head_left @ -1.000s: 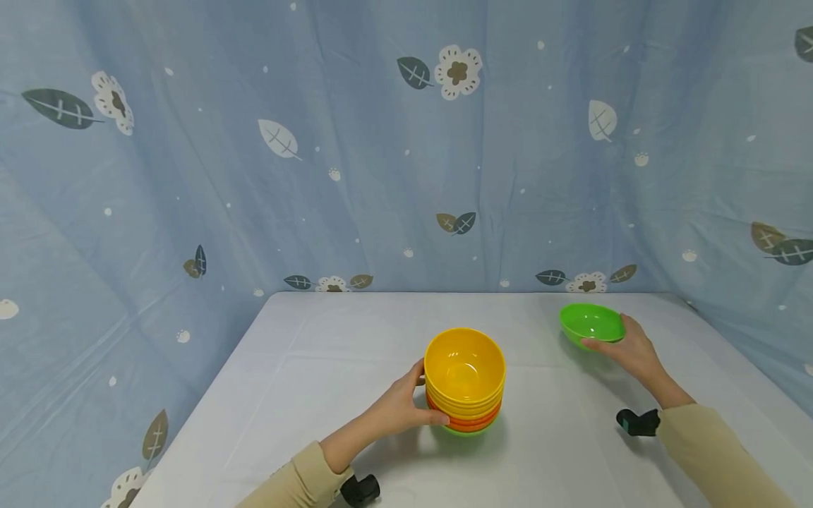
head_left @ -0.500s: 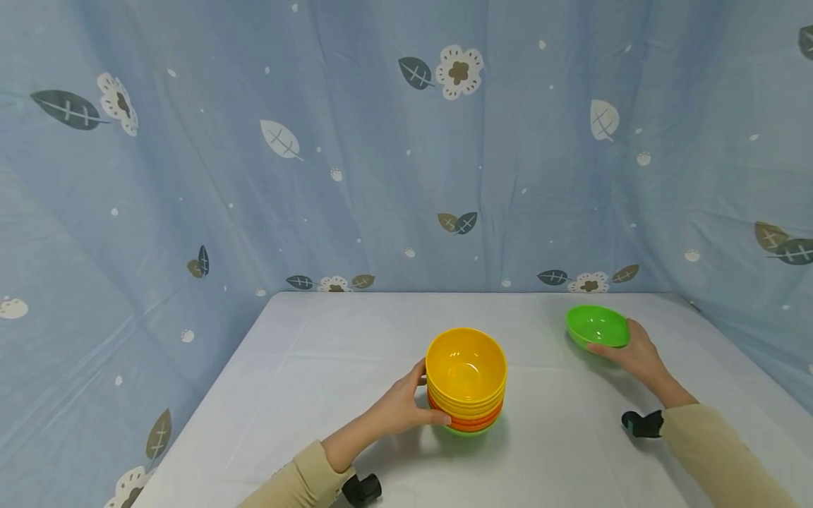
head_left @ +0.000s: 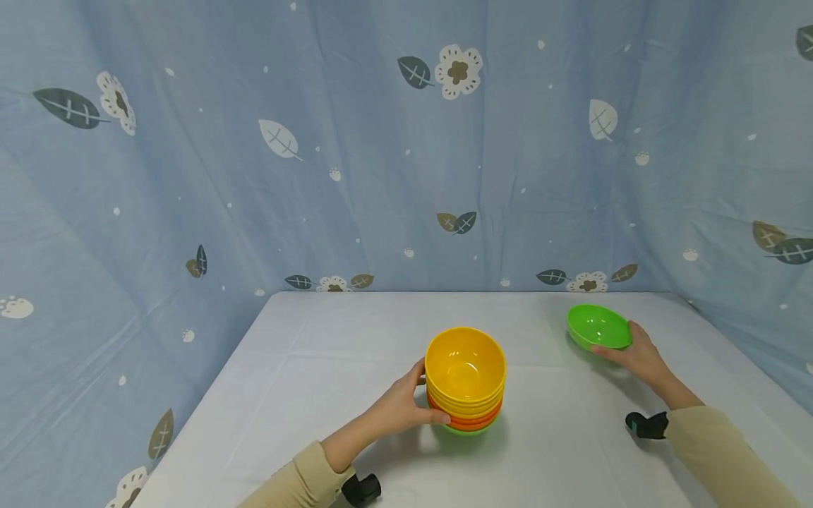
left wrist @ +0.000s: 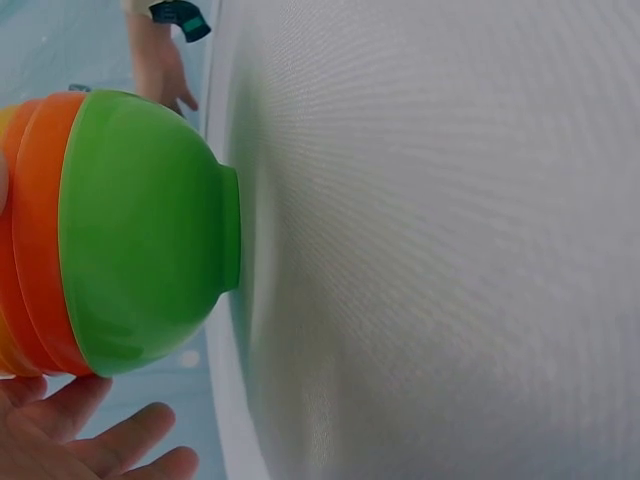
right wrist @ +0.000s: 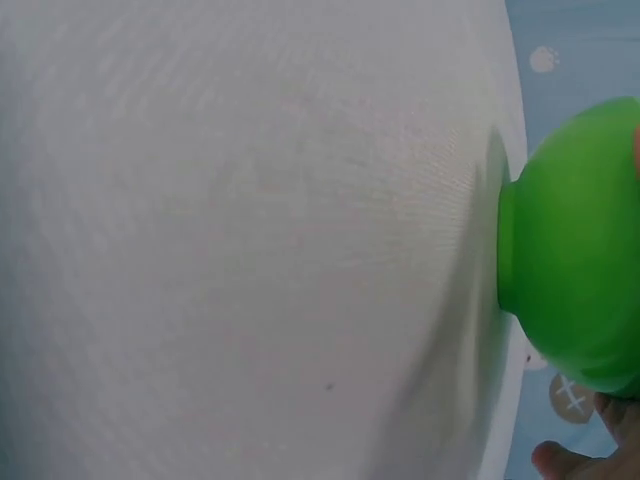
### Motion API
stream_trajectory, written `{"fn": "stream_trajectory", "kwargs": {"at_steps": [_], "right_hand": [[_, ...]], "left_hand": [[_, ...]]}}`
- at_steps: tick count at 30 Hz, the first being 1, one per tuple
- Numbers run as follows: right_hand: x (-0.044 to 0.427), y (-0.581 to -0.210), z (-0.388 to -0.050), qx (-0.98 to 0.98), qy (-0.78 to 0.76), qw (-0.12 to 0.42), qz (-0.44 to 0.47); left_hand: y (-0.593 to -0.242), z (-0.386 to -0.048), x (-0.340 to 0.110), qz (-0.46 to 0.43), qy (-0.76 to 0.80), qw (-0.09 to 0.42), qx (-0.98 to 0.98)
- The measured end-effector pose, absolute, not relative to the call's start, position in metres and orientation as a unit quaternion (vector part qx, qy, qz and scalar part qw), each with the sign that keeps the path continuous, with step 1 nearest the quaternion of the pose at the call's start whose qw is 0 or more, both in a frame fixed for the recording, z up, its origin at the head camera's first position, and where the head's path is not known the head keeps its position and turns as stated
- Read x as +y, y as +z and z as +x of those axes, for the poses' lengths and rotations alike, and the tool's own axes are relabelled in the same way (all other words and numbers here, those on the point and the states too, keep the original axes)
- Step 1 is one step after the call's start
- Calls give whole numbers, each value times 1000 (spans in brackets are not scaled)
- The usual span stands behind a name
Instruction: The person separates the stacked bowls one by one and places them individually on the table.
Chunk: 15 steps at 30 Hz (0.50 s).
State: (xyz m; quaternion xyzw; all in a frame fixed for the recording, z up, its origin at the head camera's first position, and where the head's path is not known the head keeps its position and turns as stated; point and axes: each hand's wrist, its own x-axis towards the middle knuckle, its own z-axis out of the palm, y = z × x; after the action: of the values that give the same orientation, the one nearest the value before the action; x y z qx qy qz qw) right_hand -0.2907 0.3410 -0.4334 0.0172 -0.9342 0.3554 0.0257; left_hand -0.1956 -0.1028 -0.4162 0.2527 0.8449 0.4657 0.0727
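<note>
Stack of bowls [head_left: 466,381] near middle of table [head_left: 343,346], left hand [head_left: 403,406] clasping its side. Right hand [head_left: 640,360], well apart, grips green bowl [head_left: 598,328], far right. Stack might topple if nudged; one-sided hold might tip green bowl.

2 arms [head_left: 724,451] are outstretched; the right hand [head_left: 641,360] is held near the far right corner of the surface [head_left: 317,367], the left hand [head_left: 405,408] with thumb [head_left: 435,418] spread from fingers [left wrist: 130,440].

a leaf-print blue curtain [head_left: 368,141] hangs behind a white table [head_left: 343,331].
</note>
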Motion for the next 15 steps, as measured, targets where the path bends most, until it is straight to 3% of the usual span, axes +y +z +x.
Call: {"fn": "stream_trajectory", "kwargs": {"at_steps": [6, 15], "right_hand": [[342, -425, -287, -933, 361, -2, -11], [325, -409, -278, -930, 365, 31, 12]], "left_hand": [[-417, -196, -102, 258, 466, 70, 843], [-418, -196, -103, 251, 466, 74, 845]]}}
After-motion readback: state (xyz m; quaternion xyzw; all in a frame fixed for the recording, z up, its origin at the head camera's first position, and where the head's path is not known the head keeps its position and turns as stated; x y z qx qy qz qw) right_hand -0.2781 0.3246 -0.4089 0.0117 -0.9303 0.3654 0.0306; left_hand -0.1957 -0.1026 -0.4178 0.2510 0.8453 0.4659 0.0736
